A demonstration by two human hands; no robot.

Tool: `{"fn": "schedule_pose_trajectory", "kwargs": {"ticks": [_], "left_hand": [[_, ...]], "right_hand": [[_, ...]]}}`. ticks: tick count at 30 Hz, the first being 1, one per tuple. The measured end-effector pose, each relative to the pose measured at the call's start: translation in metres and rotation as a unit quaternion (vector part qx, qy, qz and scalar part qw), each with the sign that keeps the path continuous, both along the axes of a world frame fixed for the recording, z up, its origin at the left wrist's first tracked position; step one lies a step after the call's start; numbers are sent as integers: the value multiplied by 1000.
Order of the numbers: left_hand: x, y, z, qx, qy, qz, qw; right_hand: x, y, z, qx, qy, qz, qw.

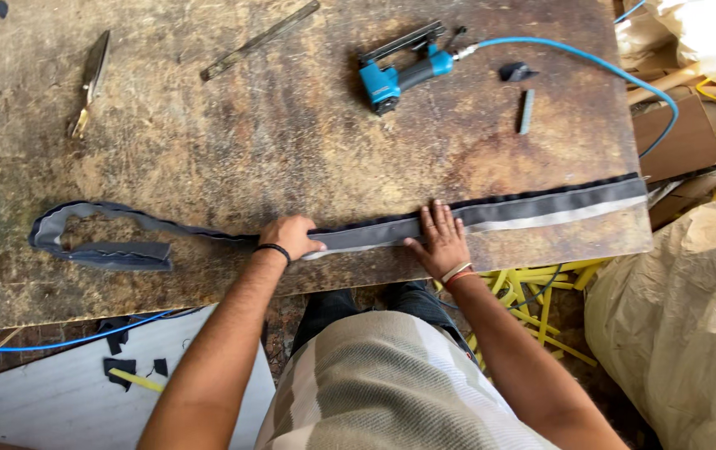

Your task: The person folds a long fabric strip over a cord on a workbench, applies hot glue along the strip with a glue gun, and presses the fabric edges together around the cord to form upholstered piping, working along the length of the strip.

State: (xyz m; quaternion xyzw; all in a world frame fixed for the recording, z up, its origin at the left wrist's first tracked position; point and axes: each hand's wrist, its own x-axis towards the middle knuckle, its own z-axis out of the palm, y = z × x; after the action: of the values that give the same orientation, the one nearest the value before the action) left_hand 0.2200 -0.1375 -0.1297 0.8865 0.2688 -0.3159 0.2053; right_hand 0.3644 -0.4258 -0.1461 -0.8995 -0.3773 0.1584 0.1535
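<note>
A long grey fabric strip with a dark piped edge (499, 212) lies stretched across a worn, stained wooden workbench (291, 142), running from the bench's 3 o'clock edge to a loose folded loop at 9 o'clock. The person's left hand (291, 236) is curled over the strip near the bench's 6 o'clock edge, fingers bent down and gripping the fabric, a black band at the wrist. The right hand (439, 240) lies flat and open just to the 3 o'clock side of it, fingers spread and pressing the strip onto the wood.

At 12 o'clock on the bench rests a blue pneumatic staple gun (399, 71), its light blue air hose (591, 60) trailing off toward 3 o'clock. A small grey bar of staples (526, 111) lies beside it at 1 o'clock. A long metal ruler (259, 39) sits at 11 o'clock, and a pair of metal shears (91, 79) at 10 o'clock. Yellow plastic strips (541, 296) litter the floor at 5 o'clock.
</note>
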Motion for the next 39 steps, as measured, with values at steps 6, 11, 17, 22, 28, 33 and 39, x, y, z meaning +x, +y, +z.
{"fn": "schedule_pose_trajectory", "kwargs": {"ticks": [6,11,17,22,28,33,39], "left_hand": [[-116,147,9,-69,-18,53,996],[-196,236,6,-65,11,36,997],[-208,237,-8,-28,-75,81,994],[-200,234,-1,-29,-47,114,992],[-248,265,25,3,-21,74,997],[-353,325,69,51,-46,134,989],[-431,403,92,17,-39,156,987]], "right_hand": [[-14,21,-21,-24,0,-28,999],[-28,58,-17,-84,-5,-93,992],[-120,181,33,45,103,-103,988],[-207,306,33,-82,241,210,944],[-213,323,16,-112,83,361,922],[-217,328,18,-61,95,356,928],[-225,341,17,-99,103,320,937]]}}
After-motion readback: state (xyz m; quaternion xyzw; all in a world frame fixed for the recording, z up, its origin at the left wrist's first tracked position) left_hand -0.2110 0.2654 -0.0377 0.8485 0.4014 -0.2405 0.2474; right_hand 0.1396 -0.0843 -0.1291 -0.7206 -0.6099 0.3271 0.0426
